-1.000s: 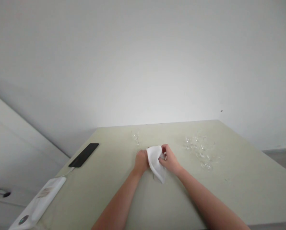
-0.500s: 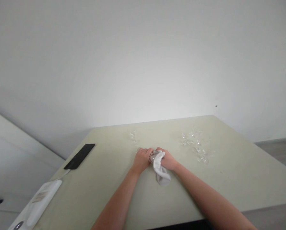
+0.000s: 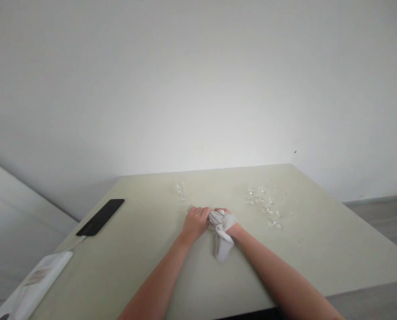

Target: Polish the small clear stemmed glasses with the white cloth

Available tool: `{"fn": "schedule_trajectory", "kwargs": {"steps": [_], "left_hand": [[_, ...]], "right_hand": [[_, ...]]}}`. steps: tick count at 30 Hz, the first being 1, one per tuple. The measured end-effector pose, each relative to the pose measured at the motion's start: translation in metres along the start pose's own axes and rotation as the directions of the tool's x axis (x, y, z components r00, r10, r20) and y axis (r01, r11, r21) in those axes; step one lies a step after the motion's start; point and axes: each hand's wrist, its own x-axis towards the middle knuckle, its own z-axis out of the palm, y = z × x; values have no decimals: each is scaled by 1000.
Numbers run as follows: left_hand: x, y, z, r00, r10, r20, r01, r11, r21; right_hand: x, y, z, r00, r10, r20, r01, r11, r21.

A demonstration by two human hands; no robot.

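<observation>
Near the middle of the table, my left hand (image 3: 196, 221) is closed around a small clear glass (image 3: 190, 207); only slivers of it show past the fingers. My right hand (image 3: 233, 230) grips a white cloth (image 3: 223, 246) and presses it against the glass's right end. Part of the cloth covers the right fingers, and its loose end hangs toward me. Both hands are close together. Beyond my left hand stands a single clear stemmed glass (image 3: 180, 190). To the right is a group of several similar clear glasses (image 3: 268, 209).
A black flat slab, like a phone or power bank (image 3: 100, 218), lies at the table's left edge, with a white cable (image 3: 75, 243) leading to a white object (image 3: 38, 282). A white wall (image 3: 198, 89) rises behind the pale green table (image 3: 145, 249).
The cloth has turned about the glass and now covers more of its end and my right fingers. My left hand keeps its hold. The view has shifted slightly.
</observation>
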Motion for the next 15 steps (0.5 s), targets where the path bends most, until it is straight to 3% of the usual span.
{"fn": "schedule_trajectory", "kwargs": {"steps": [7, 15], "left_hand": [[-1, -4, 3, 1000, 8, -17, -8, 1000, -6], [-1, -2, 2, 999, -17, 34, 18, 999, -28]], "right_hand": [[3, 5, 0, 993, -29, 112, 32, 999, -26], [0, 4, -2, 998, -24, 61, 24, 1000, -2]]}}
